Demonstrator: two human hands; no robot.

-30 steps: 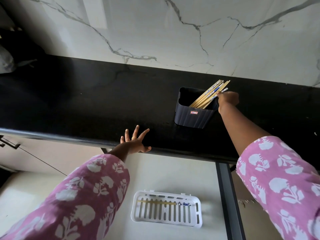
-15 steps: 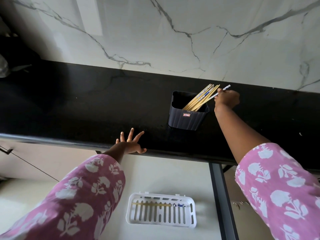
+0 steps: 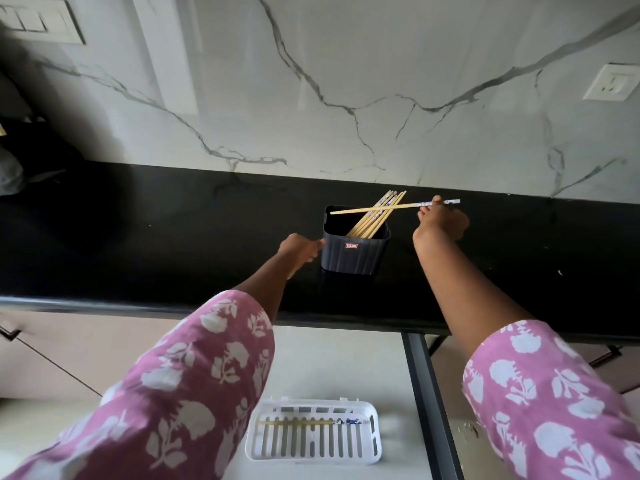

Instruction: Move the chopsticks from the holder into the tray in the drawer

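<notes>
One chopstick (image 3: 412,205) pinched level over the holder (image 3: 353,259) by right hand (image 3: 441,223) | left hand (image 3: 299,249) touches holder's left wall, grip cannot be told | bundle of chopsticks (image 3: 367,225) leans in holder on counter (image 3: 173,237) | single chopstick (image 3: 294,423) lies in tray (image 3: 311,453) in drawer (image 3: 329,368)

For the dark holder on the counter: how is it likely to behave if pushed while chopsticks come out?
Probably light: the holder looks like thin ribbed plastic, and the left hand touches its side, perhaps steadying it. It may slide on the glossy black counter. Tipping seems possible, since the remaining chopsticks lean out over one corner.
</notes>
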